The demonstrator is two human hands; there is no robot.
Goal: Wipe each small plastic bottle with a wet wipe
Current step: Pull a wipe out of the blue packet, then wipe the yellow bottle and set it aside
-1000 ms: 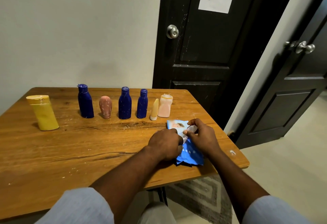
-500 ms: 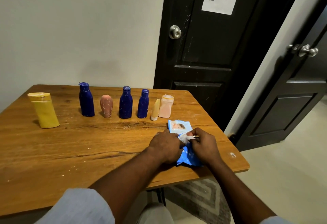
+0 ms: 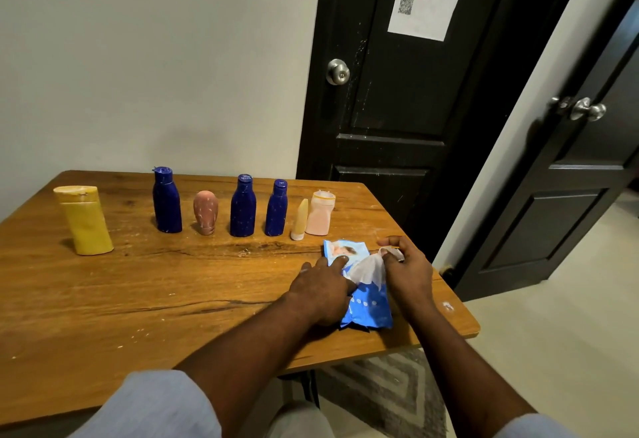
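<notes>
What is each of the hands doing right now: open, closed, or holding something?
Left hand: open, straight fingers pressing down on the blue wipe pack.
Right hand: closed on the white wet wipe, pinching it above the pack.

Left hand [image 3: 320, 294] flat, right hand [image 3: 408, 275] pinched

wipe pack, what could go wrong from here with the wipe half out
1. The wet wipe, pinched by the right hand, is only partly out of the pack; it could tear or drag a second one along.
2. Only the left hand pins the pack, which lies near the table edge; a slip might send it off.
3. The slim cream tube stands close by and could get knocked over.
</notes>
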